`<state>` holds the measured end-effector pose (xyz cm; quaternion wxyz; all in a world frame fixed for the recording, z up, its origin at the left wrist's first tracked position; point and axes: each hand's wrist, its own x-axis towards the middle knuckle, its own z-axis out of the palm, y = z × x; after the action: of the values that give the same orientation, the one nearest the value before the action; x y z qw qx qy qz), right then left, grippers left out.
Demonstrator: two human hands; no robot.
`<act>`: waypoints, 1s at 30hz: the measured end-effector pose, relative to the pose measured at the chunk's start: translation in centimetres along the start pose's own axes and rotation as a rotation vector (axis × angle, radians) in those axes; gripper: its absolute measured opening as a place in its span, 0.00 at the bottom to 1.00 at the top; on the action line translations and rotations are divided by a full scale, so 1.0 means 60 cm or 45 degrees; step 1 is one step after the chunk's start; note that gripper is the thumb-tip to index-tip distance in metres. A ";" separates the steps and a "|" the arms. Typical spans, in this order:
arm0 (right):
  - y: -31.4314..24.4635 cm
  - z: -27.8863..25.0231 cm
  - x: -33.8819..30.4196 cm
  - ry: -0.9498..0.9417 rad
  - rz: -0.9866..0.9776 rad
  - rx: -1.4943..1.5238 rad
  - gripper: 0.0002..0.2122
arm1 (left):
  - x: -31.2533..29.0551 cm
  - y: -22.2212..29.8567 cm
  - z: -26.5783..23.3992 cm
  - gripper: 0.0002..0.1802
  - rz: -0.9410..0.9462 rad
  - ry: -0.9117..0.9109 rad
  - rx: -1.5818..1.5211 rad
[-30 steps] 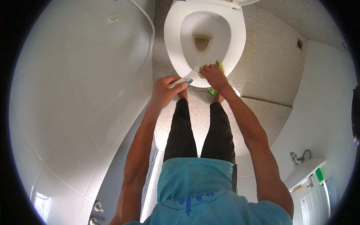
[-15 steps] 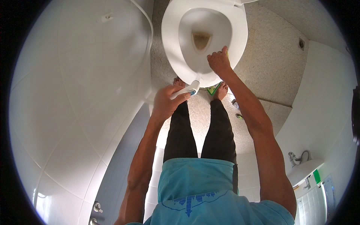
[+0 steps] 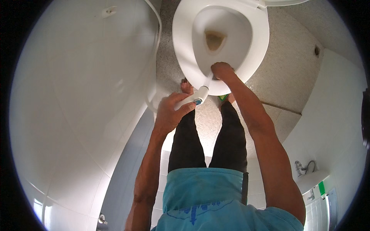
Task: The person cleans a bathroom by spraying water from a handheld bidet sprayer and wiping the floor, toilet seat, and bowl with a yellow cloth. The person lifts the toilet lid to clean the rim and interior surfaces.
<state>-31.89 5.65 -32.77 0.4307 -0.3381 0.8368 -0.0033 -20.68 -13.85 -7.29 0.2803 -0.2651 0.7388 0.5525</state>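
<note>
My left hand [image 3: 172,111] grips a white bidet sprayer [image 3: 192,97] with a blue-grey trigger, my thumb on or beside that trigger. A pale stream of water [image 3: 209,79] runs from the nozzle over the toilet's front rim. My right hand [image 3: 222,71] is closed, knuckles up, at the inner front edge of the white toilet seat [image 3: 259,42], right where the water lands. Whatever its fingers hold is hidden beneath them. Further back in the toilet bowl [image 3: 239,27], brownish water [image 3: 214,39] stands at the bottom.
A white hose [image 3: 158,29] hangs along the tiled wall [image 3: 77,84] on the left. My bare feet [image 3: 187,87] stand before the toilet, a green packet [image 3: 223,97] by the right one. At the right are a floor drain [image 3: 317,51] and a sink [image 3: 313,181] with a tap [image 3: 299,168].
My right hand has moved down and left, from the seat's right inner side to the front rim, into the water stream. The view has shifted slightly; my left hand still holds the sprayer.
</note>
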 end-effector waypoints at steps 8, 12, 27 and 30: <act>0.019 0.060 0.075 0.419 -0.337 0.428 0.12 | 0.019 -0.022 -0.003 0.22 -0.012 -0.047 0.012; 0.076 0.036 0.070 0.171 0.030 -0.237 0.11 | 0.029 -0.028 -0.007 0.21 -0.038 -0.093 -0.024; 0.125 -0.016 0.039 -0.071 -0.055 -0.309 0.11 | 0.033 -0.040 -0.015 0.21 -0.011 -0.053 -0.049; 0.112 -0.126 0.006 -0.144 0.155 -0.464 0.10 | 0.029 -0.030 -0.012 0.21 -0.034 -0.045 -0.057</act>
<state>-41.27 8.47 -30.28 0.4081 -0.3589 0.8168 0.1934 -20.71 -15.15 -9.57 0.2949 -0.2713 0.7176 0.5697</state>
